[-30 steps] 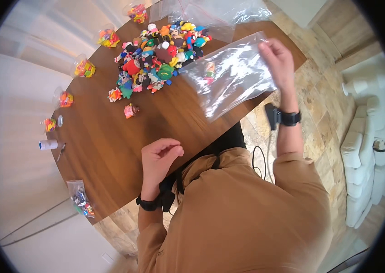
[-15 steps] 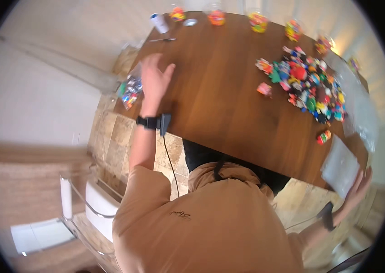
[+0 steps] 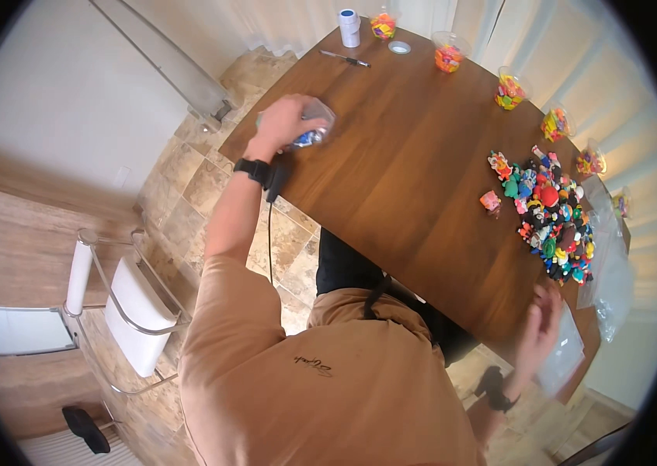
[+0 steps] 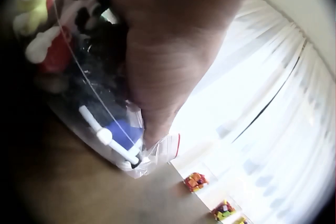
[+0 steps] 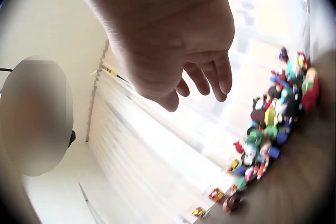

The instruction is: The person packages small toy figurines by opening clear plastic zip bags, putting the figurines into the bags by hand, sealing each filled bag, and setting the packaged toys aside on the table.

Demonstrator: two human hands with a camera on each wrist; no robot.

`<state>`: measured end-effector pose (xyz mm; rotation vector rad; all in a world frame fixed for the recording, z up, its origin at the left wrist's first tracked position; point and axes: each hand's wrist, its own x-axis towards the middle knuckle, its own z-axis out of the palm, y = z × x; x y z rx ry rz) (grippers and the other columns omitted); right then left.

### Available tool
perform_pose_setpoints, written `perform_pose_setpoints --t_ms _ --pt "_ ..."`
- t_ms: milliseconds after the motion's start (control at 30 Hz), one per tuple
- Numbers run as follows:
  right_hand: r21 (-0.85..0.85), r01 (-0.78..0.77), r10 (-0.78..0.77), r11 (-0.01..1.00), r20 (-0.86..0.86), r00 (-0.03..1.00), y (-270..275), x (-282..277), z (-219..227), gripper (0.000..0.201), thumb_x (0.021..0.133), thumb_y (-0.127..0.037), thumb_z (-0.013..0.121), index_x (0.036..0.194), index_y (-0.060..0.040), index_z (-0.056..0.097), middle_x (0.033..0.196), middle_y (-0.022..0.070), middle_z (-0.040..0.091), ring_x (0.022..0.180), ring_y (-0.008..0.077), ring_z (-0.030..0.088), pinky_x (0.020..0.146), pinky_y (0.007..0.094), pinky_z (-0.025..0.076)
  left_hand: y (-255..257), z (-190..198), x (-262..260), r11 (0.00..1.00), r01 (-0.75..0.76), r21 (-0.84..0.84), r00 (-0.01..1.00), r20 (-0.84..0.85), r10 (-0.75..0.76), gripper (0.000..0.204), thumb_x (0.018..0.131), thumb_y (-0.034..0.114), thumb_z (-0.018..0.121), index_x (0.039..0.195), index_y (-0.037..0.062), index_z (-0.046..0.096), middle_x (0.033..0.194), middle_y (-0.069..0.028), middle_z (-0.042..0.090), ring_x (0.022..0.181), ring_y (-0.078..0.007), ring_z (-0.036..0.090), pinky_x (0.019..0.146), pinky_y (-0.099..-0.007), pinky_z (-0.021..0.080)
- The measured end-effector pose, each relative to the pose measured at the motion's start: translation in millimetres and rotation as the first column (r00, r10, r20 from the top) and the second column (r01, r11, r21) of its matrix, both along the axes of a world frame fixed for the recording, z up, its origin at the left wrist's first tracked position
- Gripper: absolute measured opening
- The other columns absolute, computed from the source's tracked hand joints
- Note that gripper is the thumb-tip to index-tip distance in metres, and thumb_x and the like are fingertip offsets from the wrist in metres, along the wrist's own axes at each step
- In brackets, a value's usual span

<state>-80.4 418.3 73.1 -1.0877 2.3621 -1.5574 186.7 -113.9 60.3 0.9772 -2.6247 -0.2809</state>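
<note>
My left hand (image 3: 282,124) grips a clear zip bag of small toy figures (image 3: 321,126) at the table's left edge. Close up in the left wrist view, the bag (image 4: 89,82) shows a dark-capped figure, red and yellow parts and a white stick-like piece. My right hand (image 3: 538,330), blurred, hangs over the right front edge with relaxed fingers and holds nothing. Beside it lies a flat clear bag (image 3: 565,357). Just beyond that hand is a pile of toy figures (image 3: 550,221), with one pink figure (image 3: 490,200) apart on its left.
Clear cups of colourful pieces (image 3: 447,56) line the far edge. A white cylinder (image 3: 349,29), a pen (image 3: 345,58) and a round lid-like disc (image 3: 399,47) sit at the back left. More clear plastic bags (image 3: 612,287) lie at the right. A white chair (image 3: 138,314) stands left of the table.
My left hand moved to the left edge, took hold of the filled bag and shifted it inward. My right hand let go of the flat bag. The head view swung left.
</note>
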Motion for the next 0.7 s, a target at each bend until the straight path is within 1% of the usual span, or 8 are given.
perform_pose_setpoints --t_ms 33,100,133,200,333,567,633,700 --pt "-0.026 -0.067 0.069 0.997 0.073 0.995 -26.6 12.7 1.9 0.037 0.097 -0.011 0.057 0.132 0.0002 0.055 0.132 0.0156 0.059 0.112 0.0212 0.061 0.098 0.0339 0.046 14.9 1.1 -5.4 1.0 0.002 0.008 1.0 -0.004 -0.002 0.049 0.077 0.047 0.076 0.109 0.0101 0.07 0.103 -0.0127 0.07 0.1 -0.032 0.065 0.085 -0.0398 0.052" --pt "0.018 -0.269 0.247 0.963 0.336 0.909 -68.8 21.2 0.1 0.032 0.096 -0.007 0.06 0.127 -0.0007 0.059 0.116 0.01 0.066 0.103 0.016 0.064 0.089 0.0286 0.049 48.6 -1.1 -24.2 0.962 0.256 -0.093 0.958 -0.104 -0.265 0.048 0.076 0.043 0.078 0.107 0.0076 0.068 0.099 -0.0116 0.066 0.099 -0.0316 0.062 0.083 -0.0404 0.05" --pt "0.029 -0.299 0.263 0.954 0.397 0.879 -95.9 25.8 -1.2 0.027 0.095 -0.006 0.062 0.121 -0.0013 0.062 0.103 0.0056 0.067 0.096 0.0124 0.064 0.082 0.025 0.05 68.1 -2.7 -36.0 0.957 0.281 -0.077 0.95 -0.117 -0.288 0.048 0.076 0.043 0.078 0.107 0.0076 0.068 0.099 -0.0116 0.066 0.099 -0.0316 0.062 0.083 -0.0404 0.05" --pt "-0.066 -0.373 0.357 0.925 0.482 0.8 -142.8 25.3 -16.1 0.027 0.096 -0.011 0.062 0.119 0.0025 0.059 0.098 0.0054 0.065 0.088 0.0097 0.063 0.075 0.0249 0.052 110.0 -5.4 -60.4 0.89 0.453 -0.054 0.873 -0.176 -0.455 0.047 0.074 0.04 0.079 0.106 0.0081 0.067 0.097 -0.0099 0.062 0.096 -0.0313 0.058 0.081 -0.0409 0.049" --pt "-0.024 -0.526 0.445 0.85 0.567 0.693 -196.8 10.4 -28.3 0.027 0.098 -0.021 0.06 0.112 0.0018 0.06 0.091 0.0044 0.066 0.077 0.0106 0.064 0.068 0.0233 0.052 170.4 -3.2 -93.1 0.818 0.575 0.015 0.796 -0.24 -0.555 0.055 0.069 0.041 0.08 0.111 0.0091 0.064 0.1 -0.0083 0.06 0.096 -0.0302 0.058 0.081 -0.0391 0.049" --pt "-0.123 -0.45 0.375 0.884 0.76 0.531 -184.7 2.1 -46.6 0.017 0.094 -0.01 0.059 0.104 0.0019 0.065 0.086 0.0056 0.068 0.072 0.0121 0.066 0.064 0.0248 0.055 193.1 5.9 -102.6 0.786 0.614 -0.074 0.716 -0.368 -0.594 0.053 0.069 0.034 0.083 0.112 0.0096 0.064 0.105 -0.0081 0.059 0.104 -0.0294 0.058 0.085 -0.0392 0.049" --pt "-0.184 -0.401 0.374 0.897 0.8 0.469 -179.2 2.0 -50.2 0.014 0.094 -0.008 0.06 0.101 0.0021 0.066 0.087 0.0053 0.068 0.075 0.0126 0.067 0.067 0.0248 0.056 203.8 11.8 -99.5 0.785 0.613 -0.088 0.658 -0.492 -0.57 0.045 0.068 0.03 0.084 0.104 0.0097 0.068 0.098 -0.0068 0.06 0.096 -0.0276 0.059 0.079 -0.038 0.05" --pt "-0.235 -0.38 0.399 0.895 0.801 0.445 -175.8 3.6 -49.9 0.012 0.095 -0.008 0.061 0.099 0.002 0.067 0.086 0.005 0.068 0.075 0.0121 0.066 0.067 0.0246 0.055 215.4 8.6 -97.4 0.792 0.609 -0.035 0.703 -0.437 -0.56 0.039 0.068 0.03 0.084 0.097 0.0096 0.069 0.092 -0.0053 0.06 0.091 -0.0264 0.059 0.075 -0.0374 0.049"
